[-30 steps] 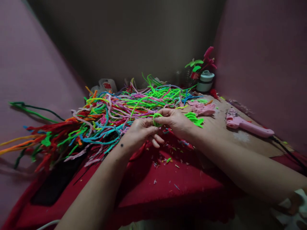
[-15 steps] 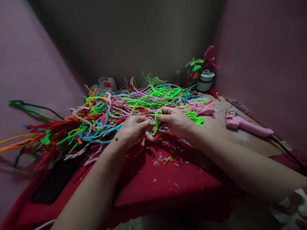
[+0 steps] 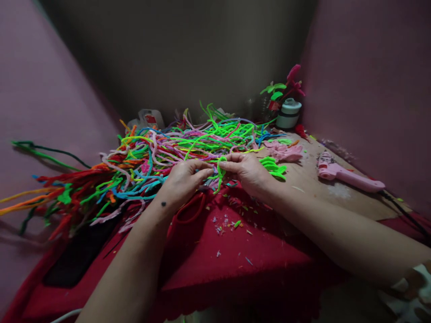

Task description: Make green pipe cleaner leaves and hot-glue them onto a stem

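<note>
A bright green pipe cleaner (image 3: 220, 179), bent into a small loop with a tail hanging down, is between my two hands. My right hand (image 3: 247, 172) pinches the loop from the right with thumb and forefinger. From the left, the thumb and forefinger of my left hand (image 3: 188, 177) close at the loop's left side; the exact contact is hard to make out. Just behind both hands spreads a big heap of coloured pipe cleaners (image 3: 188, 143). Green bent loops (image 3: 274, 168) lie right of my right hand. Below my left hand shows a red handle-like loop (image 3: 191, 213).
A pink glue gun (image 3: 353, 177) with a black cord rests on cardboard (image 3: 319, 202) at right. Pink fuzzy pieces (image 3: 284, 151) and a lidded jar (image 3: 288, 113) stand farther back. Coloured scraps (image 3: 227, 224) dot the red tablecloth (image 3: 208, 264). A flat black object (image 3: 79, 253) lies at left.
My left hand's lower fingers have curled in out of sight, and its wrist has turned slightly. The green loop stays in my right fingers, its tail now hanging a little straighter.
</note>
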Tool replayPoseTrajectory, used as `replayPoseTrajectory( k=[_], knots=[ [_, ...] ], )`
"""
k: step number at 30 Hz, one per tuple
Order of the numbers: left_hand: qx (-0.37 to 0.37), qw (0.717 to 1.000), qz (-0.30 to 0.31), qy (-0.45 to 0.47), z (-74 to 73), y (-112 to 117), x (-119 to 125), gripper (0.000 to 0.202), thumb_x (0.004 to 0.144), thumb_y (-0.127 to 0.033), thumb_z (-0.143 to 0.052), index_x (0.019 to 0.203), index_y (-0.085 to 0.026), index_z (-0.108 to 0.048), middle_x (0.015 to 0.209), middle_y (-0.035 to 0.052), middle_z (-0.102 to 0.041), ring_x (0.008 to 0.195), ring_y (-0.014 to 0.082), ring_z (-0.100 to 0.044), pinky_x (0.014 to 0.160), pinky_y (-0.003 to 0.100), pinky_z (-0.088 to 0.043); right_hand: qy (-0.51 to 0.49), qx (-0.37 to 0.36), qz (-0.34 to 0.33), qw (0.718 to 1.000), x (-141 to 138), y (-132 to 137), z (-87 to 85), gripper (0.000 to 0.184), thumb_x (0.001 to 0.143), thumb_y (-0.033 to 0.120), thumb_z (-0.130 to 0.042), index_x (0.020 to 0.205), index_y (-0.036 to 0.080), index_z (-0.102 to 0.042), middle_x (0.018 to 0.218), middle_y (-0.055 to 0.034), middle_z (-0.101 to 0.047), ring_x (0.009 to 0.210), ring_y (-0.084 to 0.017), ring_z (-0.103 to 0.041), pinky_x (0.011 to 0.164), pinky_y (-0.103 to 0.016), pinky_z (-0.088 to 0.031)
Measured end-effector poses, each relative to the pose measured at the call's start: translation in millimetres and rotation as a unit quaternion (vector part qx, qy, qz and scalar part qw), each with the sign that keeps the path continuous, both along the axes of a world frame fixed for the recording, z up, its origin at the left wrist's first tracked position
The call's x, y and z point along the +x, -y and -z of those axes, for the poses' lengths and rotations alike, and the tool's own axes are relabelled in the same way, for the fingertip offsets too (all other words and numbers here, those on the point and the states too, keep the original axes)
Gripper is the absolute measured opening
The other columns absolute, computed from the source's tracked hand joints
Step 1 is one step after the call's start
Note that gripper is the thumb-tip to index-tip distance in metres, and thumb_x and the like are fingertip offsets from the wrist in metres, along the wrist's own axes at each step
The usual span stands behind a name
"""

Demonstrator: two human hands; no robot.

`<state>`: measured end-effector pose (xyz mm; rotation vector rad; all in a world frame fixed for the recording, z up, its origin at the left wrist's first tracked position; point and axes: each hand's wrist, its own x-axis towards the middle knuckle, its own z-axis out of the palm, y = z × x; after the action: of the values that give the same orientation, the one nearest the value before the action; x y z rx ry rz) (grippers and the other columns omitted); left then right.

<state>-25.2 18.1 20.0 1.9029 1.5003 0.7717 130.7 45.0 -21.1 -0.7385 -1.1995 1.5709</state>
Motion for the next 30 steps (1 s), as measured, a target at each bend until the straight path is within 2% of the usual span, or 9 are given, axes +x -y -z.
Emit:
replayPoseTrajectory(
  k=[3,6,10,15,18,22,26,30],
  knots=[
    [-0.045,0.996,-0.005,0.080,1.5,4.2,8.7,0.020,0.068,-0.027,-0.060,0.081,-0.013,-0.065,0.048,-0.0057,-0.050,0.040,0.0057,-0.039,0.041,0.018,-0.030,-0.009,-0.011,-0.005,1.000,-1.0,2.8,-0.7,0.017,0.064,0.023,-0.069,0.063,0.013,-0.054,0.051,0.0040,-0.053,0.043,-0.007,-0.048,0.046,-0.022,-0.040],
    [-0.091,0.989,-0.002,0.119,5.7,6.6,15.2,0.009,0.068,-0.022,-0.060,0.069,-0.014,-0.057,0.043,-0.0057,-0.049,0.034,0.0055,-0.038,0.035,0.017,-0.027,-0.029,-0.026,-0.007,0.999,-1.8,2.2,-0.1,0.019,0.062,0.023,-0.070,0.063,0.014,-0.054,0.051,0.0043,-0.053,0.043,-0.007,-0.049,0.046,-0.022,-0.039],
    [-0.091,0.984,0.013,0.152,7.2,7.0,15.6,0.015,0.071,-0.023,-0.059,0.061,-0.015,-0.051,0.042,-0.0059,-0.048,0.031,0.0049,-0.039,0.032,0.016,-0.026,-0.044,-0.028,0.007,0.999,-3.3,-0.6,3.1,0.020,0.061,0.024,-0.072,0.063,0.014,-0.054,0.050,0.0045,-0.053,0.043,-0.007,-0.048,0.046,-0.022,-0.039],
    [-0.094,0.979,-0.007,0.181,4.9,8.9,17.2,0.011,0.073,-0.018,-0.055,0.065,-0.016,-0.048,0.040,-0.0071,-0.048,0.028,0.0054,-0.039,0.027,0.015,-0.026,-0.082,-0.017,-0.038,0.996,-7.1,2.3,7.0,0.019,0.059,0.025,-0.074,0.065,0.014,-0.060,0.057,0.0020,-0.057,0.051,-0.008,-0.051,0.051,-0.023,-0.038],
    [-0.088,0.979,-0.019,0.184,7.4,8.5,18.6,0.010,0.071,-0.015,-0.055,0.068,-0.018,-0.046,0.042,-0.0069,-0.052,0.027,0.0082,-0.043,0.026,0.017,-0.028,-0.049,-0.015,-0.047,0.998,-8.2,6.4,6.1,0.019,0.060,0.028,-0.073,0.064,0.012,-0.063,0.058,-0.0001,-0.059,0.052,-0.009,-0.051,0.052,-0.024,-0.037],
    [-0.040,0.983,-0.038,0.173,5.5,6.6,13.4,0.015,0.064,-0.013,-0.063,0.071,-0.016,-0.050,0.048,-0.0068,-0.054,0.035,0.0086,-0.051,0.030,0.015,-0.034,0.019,0.003,-0.017,1.000,-6.6,8.6,2.9,0.022,0.063,0.029,-0.071,0.055,0.013,-0.058,0.047,0.0029,-0.051,0.043,-0.007,-0.041,0.045,-0.024,-0.029],
    [-0.044,0.970,-0.034,0.237,-5.3,7.6,3.8,0.019,0.068,-0.022,-0.065,0.085,-0.015,-0.059,0.051,-0.0069,-0.053,0.034,0.0030,-0.042,0.032,0.013,-0.029,0.063,0.032,-0.045,0.997,-4.1,10.1,1.8,0.022,0.070,0.030,-0.065,0.057,0.014,-0.057,0.044,0.0043,-0.046,0.039,-0.006,-0.035,0.041,-0.024,-0.022],
    [-0.099,0.955,0.000,0.279,-7.1,7.6,-1.5,0.024,0.069,-0.027,-0.066,0.090,-0.016,-0.062,0.043,-0.0080,-0.046,0.033,0.0020,-0.036,0.033,0.013,-0.023,0.083,0.059,-0.104,0.989,-2.6,13.2,3.6,0.022,0.077,0.031,-0.060,0.064,0.014,-0.059,0.047,0.0047,-0.046,0.040,-0.005,-0.035,0.042,-0.023,-0.023]
  ],
)
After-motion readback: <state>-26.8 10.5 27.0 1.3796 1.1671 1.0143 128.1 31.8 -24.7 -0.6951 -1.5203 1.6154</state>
